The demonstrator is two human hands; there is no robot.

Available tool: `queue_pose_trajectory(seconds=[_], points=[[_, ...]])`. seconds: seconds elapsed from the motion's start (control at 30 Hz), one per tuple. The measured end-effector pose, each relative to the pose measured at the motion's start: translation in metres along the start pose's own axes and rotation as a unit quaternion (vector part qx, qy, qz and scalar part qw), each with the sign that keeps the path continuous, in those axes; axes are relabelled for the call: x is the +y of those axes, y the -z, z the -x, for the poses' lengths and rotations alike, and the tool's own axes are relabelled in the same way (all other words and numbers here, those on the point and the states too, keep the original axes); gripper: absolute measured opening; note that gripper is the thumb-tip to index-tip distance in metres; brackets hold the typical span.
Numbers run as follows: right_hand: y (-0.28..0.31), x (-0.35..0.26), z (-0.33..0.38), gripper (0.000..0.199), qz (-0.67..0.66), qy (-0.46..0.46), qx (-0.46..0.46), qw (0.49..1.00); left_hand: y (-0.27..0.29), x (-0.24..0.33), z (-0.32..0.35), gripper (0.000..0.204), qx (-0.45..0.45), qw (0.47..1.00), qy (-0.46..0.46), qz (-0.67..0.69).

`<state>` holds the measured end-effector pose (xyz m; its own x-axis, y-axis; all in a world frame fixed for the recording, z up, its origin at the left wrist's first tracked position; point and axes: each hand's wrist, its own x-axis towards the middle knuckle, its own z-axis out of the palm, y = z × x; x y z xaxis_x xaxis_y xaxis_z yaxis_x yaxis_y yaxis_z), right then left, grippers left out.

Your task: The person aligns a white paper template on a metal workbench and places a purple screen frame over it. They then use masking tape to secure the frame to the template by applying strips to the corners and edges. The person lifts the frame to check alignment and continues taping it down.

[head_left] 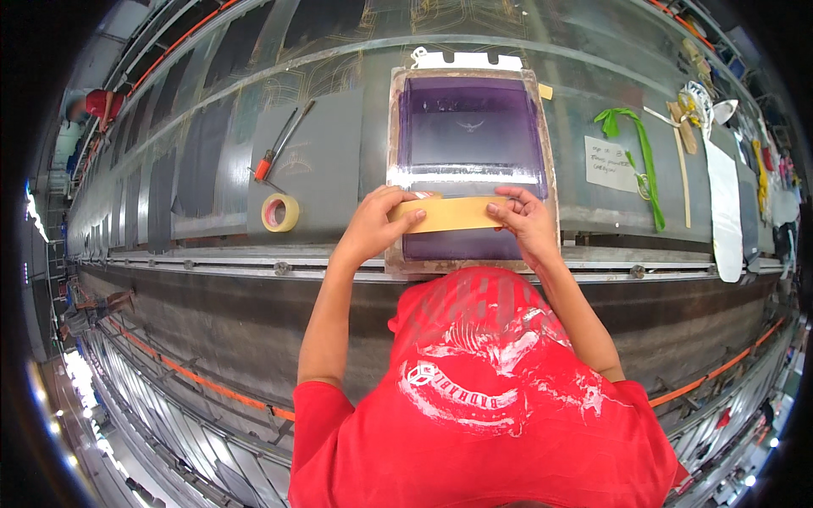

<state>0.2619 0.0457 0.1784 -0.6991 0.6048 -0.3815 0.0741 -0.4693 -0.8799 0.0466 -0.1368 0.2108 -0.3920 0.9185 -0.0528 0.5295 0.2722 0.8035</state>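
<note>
A strip of yellowish tape (pixel 457 217) is stretched level between my two hands, over the near part of a screen-printing frame (pixel 395 127) with purple mesh (pixel 471 97). My left hand (pixel 373 224) pinches the strip's left end between thumb and fingers. At the other end, my right hand (pixel 529 224) grips it the same way, its fingers near the frame's right rim. Whether the tape touches the mesh, I cannot tell. A pale bird-like mark shows in the middle of the mesh. Left of my left hand lies a roll of tape (pixel 294 212).
A red-handled tool (pixel 263 166) lies beyond the tape roll. Right of the frame are a handwritten sheet (pixel 611 163), a green strap (pixel 646 165) and a long white strip (pixel 724 207). A metal rail (pixel 212 267) runs along the table's near edge. Another person (pixel 103 103) stands far left.
</note>
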Motion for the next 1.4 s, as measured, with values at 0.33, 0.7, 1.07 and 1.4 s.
queue_pose_trajectory(seconds=[0.33, 0.7, 1.07, 1.4], points=[[0.012, 0.006, -0.004, 0.023, -0.070, -0.100, -0.001, 0.992, 0.000, 0.010, -0.019, 0.023, 0.073, 0.995, -0.049, 0.042], [0.176, 0.018, -0.010, 0.017, -0.236, 0.113, 0.243, 0.934, -0.007, -0.089, -0.031, 0.028, 0.353, 0.861, 0.139, 0.338], [0.131, -0.049, -0.005, 0.015, 0.417, 0.467, 0.390, 0.675, -0.082, -0.092, -0.082, 0.041, 0.203, 0.951, -0.061, -0.225], [0.060, 0.076, 0.013, 0.018, 0.568, 0.312, -0.064, 0.758, -0.110, -0.065, -0.052, 0.054, 0.199, 0.946, -0.134, -0.218]])
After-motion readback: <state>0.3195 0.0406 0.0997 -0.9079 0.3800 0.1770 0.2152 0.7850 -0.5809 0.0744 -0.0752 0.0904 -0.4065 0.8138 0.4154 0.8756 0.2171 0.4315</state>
